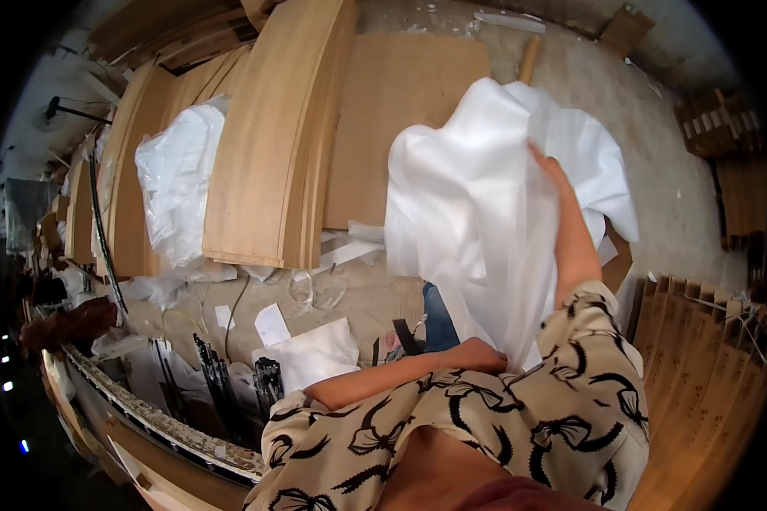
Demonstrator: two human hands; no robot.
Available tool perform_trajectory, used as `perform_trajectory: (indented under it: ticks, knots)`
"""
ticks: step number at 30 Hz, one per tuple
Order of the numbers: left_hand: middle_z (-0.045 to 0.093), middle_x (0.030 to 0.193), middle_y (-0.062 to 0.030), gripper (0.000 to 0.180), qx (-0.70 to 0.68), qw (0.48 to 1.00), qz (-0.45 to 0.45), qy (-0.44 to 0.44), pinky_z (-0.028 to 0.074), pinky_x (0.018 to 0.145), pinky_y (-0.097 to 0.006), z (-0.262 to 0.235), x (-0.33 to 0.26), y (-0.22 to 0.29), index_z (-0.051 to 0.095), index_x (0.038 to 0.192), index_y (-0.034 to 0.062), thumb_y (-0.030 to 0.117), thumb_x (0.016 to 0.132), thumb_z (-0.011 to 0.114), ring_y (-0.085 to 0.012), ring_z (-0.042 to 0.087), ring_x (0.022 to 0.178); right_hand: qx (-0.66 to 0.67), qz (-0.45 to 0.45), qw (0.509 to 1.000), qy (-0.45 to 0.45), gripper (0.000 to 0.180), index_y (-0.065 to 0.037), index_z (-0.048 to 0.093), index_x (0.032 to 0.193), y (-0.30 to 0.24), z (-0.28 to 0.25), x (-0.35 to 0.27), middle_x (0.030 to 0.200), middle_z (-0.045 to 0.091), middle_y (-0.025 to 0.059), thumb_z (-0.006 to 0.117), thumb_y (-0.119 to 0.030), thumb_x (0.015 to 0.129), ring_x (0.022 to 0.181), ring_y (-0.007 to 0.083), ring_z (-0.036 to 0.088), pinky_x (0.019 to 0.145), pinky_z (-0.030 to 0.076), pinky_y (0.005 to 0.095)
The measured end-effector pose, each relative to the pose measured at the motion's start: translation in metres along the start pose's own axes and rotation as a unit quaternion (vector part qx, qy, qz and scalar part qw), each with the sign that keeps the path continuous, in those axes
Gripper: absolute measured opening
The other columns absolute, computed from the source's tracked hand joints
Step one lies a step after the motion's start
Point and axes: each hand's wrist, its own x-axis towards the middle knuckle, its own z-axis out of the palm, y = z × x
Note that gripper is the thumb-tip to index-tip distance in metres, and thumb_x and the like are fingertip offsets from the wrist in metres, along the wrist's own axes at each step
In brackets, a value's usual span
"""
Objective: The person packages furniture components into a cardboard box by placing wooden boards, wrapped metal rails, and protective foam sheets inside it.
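Note:
A large sheet of thin white packing foam [460, 179] hangs in loose folds in front of me. My right arm stretches forward along its right side. My right hand [550, 166] grips the foam near its far part; the sheet hides some of the fingers. Close to my body, my left hand [479, 354] is closed at the near end of the same sheet, its fingertips out of sight. Beyond the foam, a brown cardboard tube or roll end [530, 60] sticks out. A flat brown board [400, 128] lies partly beneath the foam on the left.
Stacked curved wood-coloured panels [268, 136] stand to the left, beside a clear plastic-wrapped bundle [183, 179]. Paper and foam scraps [307, 353] litter the floor. Dark rods [217, 383] stand at lower left. Several long brown cartons or panels [699, 366] sit at right.

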Motion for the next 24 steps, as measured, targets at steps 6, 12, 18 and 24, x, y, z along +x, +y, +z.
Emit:
perform_trajectory:
  ticks: [6,12,18,24]
  knots:
    - [0.059,0.08,-0.0122,0.023,0.047,0.997,0.055,0.001,0.046,0.056,-0.04,0.015,-0.008,0.041,0.055,0.088,0.0097,0.03,0.078,0.05,-0.0311,0.058,0.072,-0.494,-0.235,0.831,0.099,0.032,0.005,0.06,0.086,0.079,-0.139,0.073,0.084,0.062,0.0183,0.06,-0.021,0.066,0.078,0.0282,0.061,0.071,0.048,0.0369]
    - [0.06,0.069,-0.0135,0.028,-0.169,0.929,-0.132,0.301,0.045,0.055,-0.031,-0.028,-0.038,0.073,0.062,0.091,0.0077,0.033,0.085,0.053,-0.0223,0.055,0.056,0.505,-0.256,0.816,0.117,0.032,0.002,0.054,0.105,-0.045,-0.3,-0.109,0.1,0.06,0.0097,0.049,-0.024,0.086,0.093,0.0215,0.056,0.084,0.045,0.0315]
    - [0.063,0.08,-0.0047,0.025,-0.119,0.816,-0.289,0.486,0.046,0.063,-0.026,-0.043,-0.177,0.072,0.061,0.098,0.0039,0.005,0.074,0.055,-0.0108,0.055,0.069,0.516,-0.357,0.763,0.155,0.041,0.002,0.049,0.114,-0.053,-0.215,-0.352,0.113,0.053,0.0109,0.049,-0.028,0.086,0.105,0.021,0.05,0.086,0.044,0.0341]
    - [0.055,0.074,0.002,0.018,-0.081,0.52,-0.352,0.774,0.037,0.056,-0.02,0.067,-0.357,0.091,0.06,0.093,-0.0031,0.01,0.085,0.051,-0.0053,0.046,0.066,-0.15,-0.47,0.794,-0.354,0.032,0.002,0.06,0.092,-0.057,-0.151,-0.399,0.081,0.061,0.0082,0.06,-0.026,0.077,0.075,0.0173,0.059,0.058,0.048,0.026]
